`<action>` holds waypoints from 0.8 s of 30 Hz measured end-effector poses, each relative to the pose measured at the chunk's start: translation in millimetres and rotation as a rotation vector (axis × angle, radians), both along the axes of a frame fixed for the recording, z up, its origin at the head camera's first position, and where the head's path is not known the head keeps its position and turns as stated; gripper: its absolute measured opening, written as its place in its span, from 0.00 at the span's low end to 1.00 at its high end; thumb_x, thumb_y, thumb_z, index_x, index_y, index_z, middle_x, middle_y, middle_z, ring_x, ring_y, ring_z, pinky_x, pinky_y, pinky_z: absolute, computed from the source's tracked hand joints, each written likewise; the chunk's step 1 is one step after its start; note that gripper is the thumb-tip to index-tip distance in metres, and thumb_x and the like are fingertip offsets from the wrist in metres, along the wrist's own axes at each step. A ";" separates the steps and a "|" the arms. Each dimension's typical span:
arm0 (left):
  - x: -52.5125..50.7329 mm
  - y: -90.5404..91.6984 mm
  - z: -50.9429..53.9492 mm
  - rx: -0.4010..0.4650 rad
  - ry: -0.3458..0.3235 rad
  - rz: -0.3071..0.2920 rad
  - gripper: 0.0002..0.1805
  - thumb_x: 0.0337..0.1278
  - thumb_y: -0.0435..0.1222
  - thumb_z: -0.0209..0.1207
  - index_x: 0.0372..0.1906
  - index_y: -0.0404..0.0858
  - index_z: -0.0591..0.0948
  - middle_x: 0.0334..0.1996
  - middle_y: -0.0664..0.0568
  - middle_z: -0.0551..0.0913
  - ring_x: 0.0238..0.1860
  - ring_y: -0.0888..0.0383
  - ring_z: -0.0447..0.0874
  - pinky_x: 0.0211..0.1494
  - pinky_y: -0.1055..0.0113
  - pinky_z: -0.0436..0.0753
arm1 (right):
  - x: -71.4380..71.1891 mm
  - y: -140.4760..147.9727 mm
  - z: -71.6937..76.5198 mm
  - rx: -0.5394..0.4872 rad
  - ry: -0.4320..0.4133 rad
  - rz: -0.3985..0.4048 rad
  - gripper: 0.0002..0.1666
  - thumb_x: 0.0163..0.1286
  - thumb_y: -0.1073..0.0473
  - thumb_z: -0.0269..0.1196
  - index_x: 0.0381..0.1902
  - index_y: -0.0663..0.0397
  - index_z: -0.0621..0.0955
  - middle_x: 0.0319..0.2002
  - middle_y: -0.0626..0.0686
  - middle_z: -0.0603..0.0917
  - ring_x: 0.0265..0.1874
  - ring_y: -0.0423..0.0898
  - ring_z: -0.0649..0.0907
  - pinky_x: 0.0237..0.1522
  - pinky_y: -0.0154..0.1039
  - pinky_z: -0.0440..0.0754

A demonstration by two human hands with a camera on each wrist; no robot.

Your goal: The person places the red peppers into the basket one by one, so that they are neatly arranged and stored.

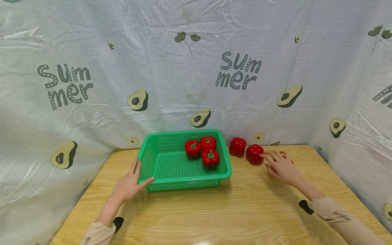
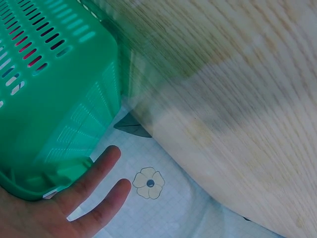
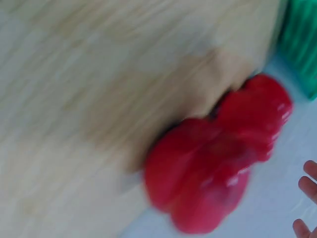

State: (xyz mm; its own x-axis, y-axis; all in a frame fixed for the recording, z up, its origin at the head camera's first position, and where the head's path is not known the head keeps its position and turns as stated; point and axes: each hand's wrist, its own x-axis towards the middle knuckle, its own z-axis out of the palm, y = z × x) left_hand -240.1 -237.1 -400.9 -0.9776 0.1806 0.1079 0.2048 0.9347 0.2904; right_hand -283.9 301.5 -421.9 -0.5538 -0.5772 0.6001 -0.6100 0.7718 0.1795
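A green plastic basket (image 1: 183, 179) stands on the table with three red bell peppers (image 1: 210, 159) in its right half. My left hand (image 1: 128, 183) rests on the basket's front left corner, thumb spread on the front rim, fingers fairly straight along the left side. In the left wrist view, two straight fingers (image 2: 96, 171) reach past the basket's edge. Right of the basket sit two more red bell peppers (image 1: 255, 154). My right hand (image 1: 283, 169) hovers beside them, fingers spread, with another red thing (image 1: 291, 161) mostly hidden behind it. In the blurred right wrist view, fingertips show apart from the peppers (image 3: 198, 178).
The wooden table (image 1: 196, 214) ends at a hanging pale cloth (image 1: 171, 78) printed with avocados and lettering, at the back and both sides. The basket's back rim stands close to the cloth.
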 end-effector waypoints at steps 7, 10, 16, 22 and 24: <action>1.3 0.1 1.2 0.007 0.005 0.000 0.51 0.54 0.60 0.47 0.67 0.26 0.45 0.69 0.34 0.41 0.22 0.55 0.76 0.18 0.67 0.65 | 0.0 36.6 -11.4 -0.019 0.018 -0.108 0.20 0.57 0.59 0.58 0.47 0.64 0.75 0.43 0.61 0.77 0.43 0.57 0.73 0.43 0.57 0.61; 1.6 0.5 1.6 0.006 0.006 0.000 0.51 0.54 0.61 0.47 0.68 0.26 0.45 0.69 0.34 0.42 0.23 0.54 0.77 0.18 0.68 0.66 | 0.4 45.9 -13.9 -0.021 -0.006 -0.164 0.22 0.59 0.57 0.58 0.48 0.64 0.74 0.43 0.62 0.77 0.43 0.58 0.72 0.43 0.58 0.61; 1.5 0.7 1.7 0.010 0.002 0.003 0.51 0.53 0.61 0.47 0.67 0.26 0.45 0.69 0.34 0.41 0.26 0.52 0.79 0.19 0.67 0.66 | -4.2 53.4 -16.7 -0.005 -0.116 -0.282 0.25 0.61 0.52 0.57 0.51 0.64 0.72 0.46 0.63 0.76 0.45 0.59 0.72 0.46 0.60 0.60; 1.8 0.9 2.0 0.009 0.013 -0.002 0.51 0.53 0.60 0.48 0.67 0.25 0.46 0.69 0.33 0.42 0.27 0.51 0.79 0.20 0.67 0.67 | -9.8 55.7 -20.9 0.029 -0.181 -0.355 0.27 0.63 0.50 0.56 0.51 0.66 0.73 0.43 0.63 0.78 0.45 0.59 0.72 0.45 0.60 0.61; 2.1 1.0 2.3 0.008 0.009 -0.001 0.51 0.54 0.60 0.48 0.67 0.26 0.46 0.69 0.33 0.42 0.25 0.52 0.79 0.20 0.67 0.67 | -11.1 55.9 -21.8 0.032 -0.209 -0.369 0.28 0.62 0.49 0.56 0.51 0.66 0.73 0.44 0.64 0.78 0.45 0.59 0.71 0.44 0.60 0.61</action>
